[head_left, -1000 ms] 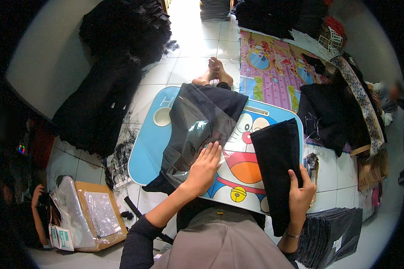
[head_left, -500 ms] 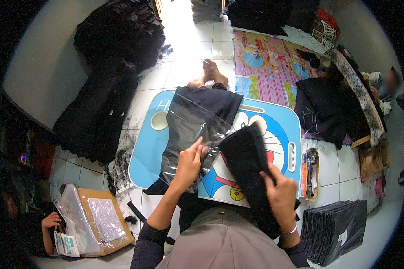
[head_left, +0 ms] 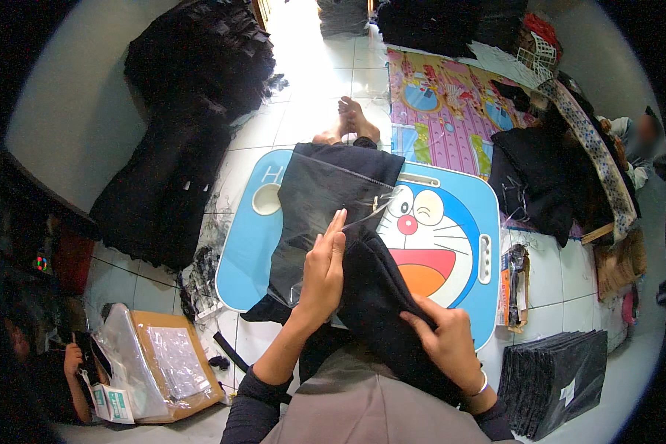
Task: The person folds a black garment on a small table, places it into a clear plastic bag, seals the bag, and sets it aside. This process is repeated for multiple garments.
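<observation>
A folded black cloth [head_left: 381,285] hangs from my right hand [head_left: 448,337], whose thumb and fingers grip its right edge. The cloth's far end meets the opening of a clear plastic bag [head_left: 340,189]. My left hand [head_left: 323,274] is upright at the bag's near right side, with its fingers stretched out together and touching the film. Under the bag lies another black cloth [head_left: 303,155], spread across the left half of a low blue table [head_left: 237,251] with a cartoon face on it. Whether the folded cloth's end is inside the bag, I cannot tell.
Packed black bundles [head_left: 555,385] stand at my right, near a small open box [head_left: 516,285]. A cardboard piece with clear bags [head_left: 177,355] lies at the left, beside another person's hand [head_left: 72,360]. Black cloth heaps [head_left: 155,185] fill the far left.
The folded cloth has moved left and its end now meets the bag's opening. My left hand has turned upright, and the bag's right edge is lifted. My right hand has come lower.
</observation>
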A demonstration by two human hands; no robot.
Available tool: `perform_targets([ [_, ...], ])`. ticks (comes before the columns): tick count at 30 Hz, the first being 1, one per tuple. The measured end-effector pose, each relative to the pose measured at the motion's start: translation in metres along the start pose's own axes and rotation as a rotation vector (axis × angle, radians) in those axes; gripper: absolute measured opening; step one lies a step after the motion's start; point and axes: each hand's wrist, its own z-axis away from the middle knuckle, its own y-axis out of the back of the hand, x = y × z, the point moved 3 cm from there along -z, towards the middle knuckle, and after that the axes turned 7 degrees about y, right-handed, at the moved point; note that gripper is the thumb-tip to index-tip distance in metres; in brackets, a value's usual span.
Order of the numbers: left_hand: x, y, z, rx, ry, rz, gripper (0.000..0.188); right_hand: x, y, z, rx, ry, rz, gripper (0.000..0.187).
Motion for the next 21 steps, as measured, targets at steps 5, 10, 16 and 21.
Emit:
perform_targets([
  [5, -0.022, -0.005, -0.012, -0.303, 0.381, 0.373, 0.052, 0.009, 0.027, -0.008, 0.252, -0.029, 0.134, 0.028],
  [10, -0.030, -0.019, -0.017, -0.277, 0.331, 0.320, 0.051, 0.005, 0.020, -0.002, 0.300, -0.024, 0.058, 0.028],
  [16, 0.042, -0.020, 0.013, -0.042, -0.212, -0.431, 0.046, 0.009, 0.012, -0.003, -0.012, -0.034, -0.211, 0.027],
  [21, 0.073, -0.030, 0.024, -0.084, -0.355, -0.602, 0.045, 0.014, 0.020, -0.015, -0.067, -0.033, -0.244, 0.027],
])
